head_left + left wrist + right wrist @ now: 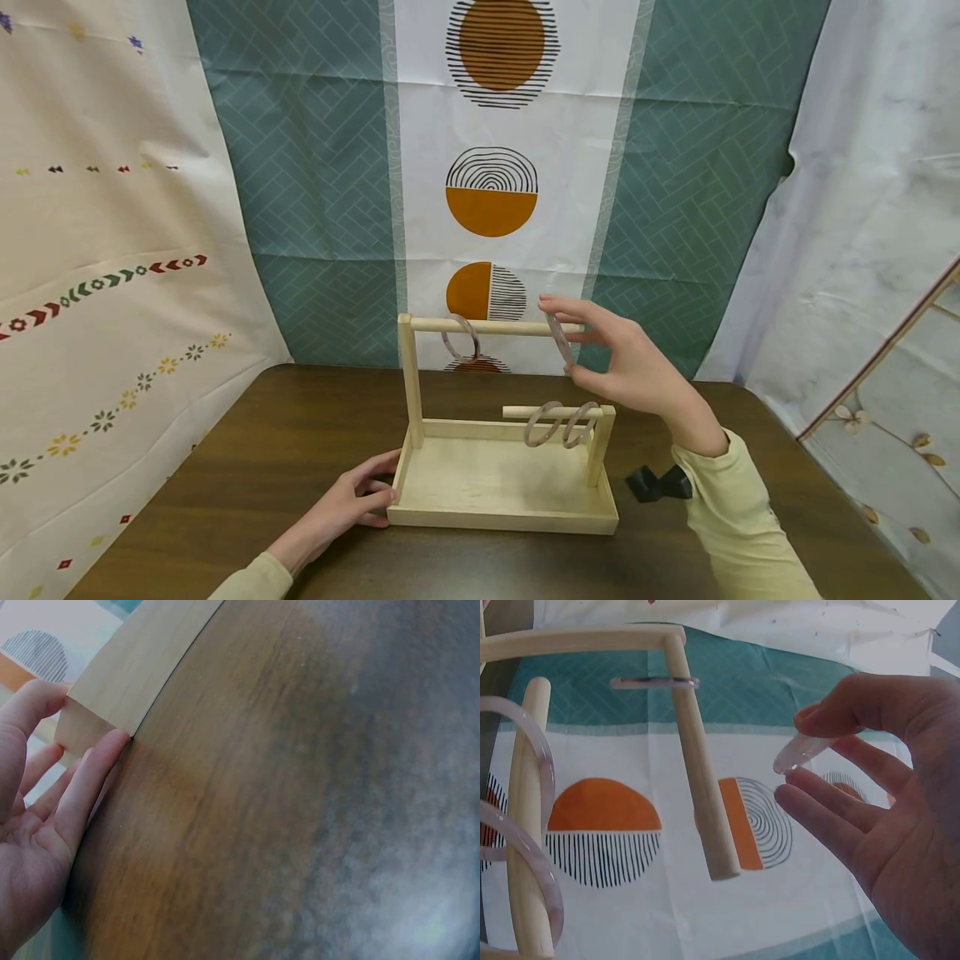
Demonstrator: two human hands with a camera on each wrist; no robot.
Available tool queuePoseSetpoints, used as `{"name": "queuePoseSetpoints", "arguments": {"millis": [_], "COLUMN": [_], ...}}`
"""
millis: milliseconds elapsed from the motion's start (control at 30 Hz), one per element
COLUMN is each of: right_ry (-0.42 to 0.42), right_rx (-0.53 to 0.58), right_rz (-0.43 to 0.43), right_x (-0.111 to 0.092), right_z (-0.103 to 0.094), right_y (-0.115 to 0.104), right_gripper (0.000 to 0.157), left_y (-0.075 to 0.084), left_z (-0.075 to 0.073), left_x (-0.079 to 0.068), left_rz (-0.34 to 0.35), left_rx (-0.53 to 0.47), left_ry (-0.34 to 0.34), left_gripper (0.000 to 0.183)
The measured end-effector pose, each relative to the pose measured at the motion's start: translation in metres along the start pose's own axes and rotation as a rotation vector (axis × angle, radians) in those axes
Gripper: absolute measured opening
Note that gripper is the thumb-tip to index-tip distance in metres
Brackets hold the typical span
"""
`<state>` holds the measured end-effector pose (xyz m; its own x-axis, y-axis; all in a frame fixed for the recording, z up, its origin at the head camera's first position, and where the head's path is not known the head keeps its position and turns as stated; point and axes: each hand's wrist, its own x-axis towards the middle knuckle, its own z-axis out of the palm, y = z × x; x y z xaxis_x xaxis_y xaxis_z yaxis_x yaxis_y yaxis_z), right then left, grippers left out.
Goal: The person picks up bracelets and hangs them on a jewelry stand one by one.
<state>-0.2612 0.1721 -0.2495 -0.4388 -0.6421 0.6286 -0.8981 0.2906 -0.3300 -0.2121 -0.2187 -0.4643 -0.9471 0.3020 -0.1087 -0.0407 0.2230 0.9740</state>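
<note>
My right hand (626, 354) pinches a pale, translucent bangle (559, 339) between thumb and fingers. In the right wrist view this bangle (799, 752) is apart from the free end of the upper bar (705, 772). A wooden bangle stand (502, 523) with a tray base sits on the table. One bangle (477, 346) hangs on its upper bar; two more, a left one (527, 432) and a right one (566, 433), hang on the lower bar (513, 412). My left hand (341, 500) touches the tray's left end, thumb near the front corner (101, 724).
A black bow-shaped object (658, 483) lies on the brown table (315, 408), right of the stand, near my right sleeve (735, 508). Behind the table hangs a patterned cloth (322, 192); light cloths hang on both sides.
</note>
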Motion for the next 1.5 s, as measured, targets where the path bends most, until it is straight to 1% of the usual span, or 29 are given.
{"name": "queuePoseSetpoints", "arguments": {"millis": [133, 300, 533, 767, 1133, 1267, 1500], "right_ry": [0.048, 0.078, 0.081, 0.088, 0.103, 0.100, 0.071], "right_rx": [-0.052, -0.084, -0.119, -0.160, -0.231, -0.231, -0.214], "right_rz": [0.010, 0.019, 0.040, 0.107, 0.127, 0.144, 0.190], "right_x": [-0.002, -0.002, -0.005, -0.008, -0.011, -0.011, -0.012], "right_z": [-0.005, -0.012, -0.016, -0.018, -0.018, -0.018, -0.015], "right_y": [0.004, 0.008, 0.016, 0.028, 0.038, 0.040, 0.045], "right_gripper": [0.081, 0.082, 0.083, 0.082, 0.082, 0.081, 0.080], "left_y": [-0.001, -0.001, -0.001, -0.001, 0.000, 0.001, 0.001], "left_z": [0.000, 0.000, 0.000, 0.000, 0.000, 0.000, 0.001], "left_x": [0.000, 0.000, 0.000, 0.000, 0.000, 0.000, -0.001], "left_rz": [-0.002, 0.002, 0.001, -0.002, -0.001, 0.005, 0.010], "left_rx": [0.001, -0.001, 0.000, 0.002, 0.000, -0.003, -0.002], "left_ry": [-0.002, -0.004, 0.001, 0.002, -0.002, 0.002, 0.006], "left_gripper": [0.070, 0.070, 0.070, 0.069, 0.069, 0.069, 0.070]}}
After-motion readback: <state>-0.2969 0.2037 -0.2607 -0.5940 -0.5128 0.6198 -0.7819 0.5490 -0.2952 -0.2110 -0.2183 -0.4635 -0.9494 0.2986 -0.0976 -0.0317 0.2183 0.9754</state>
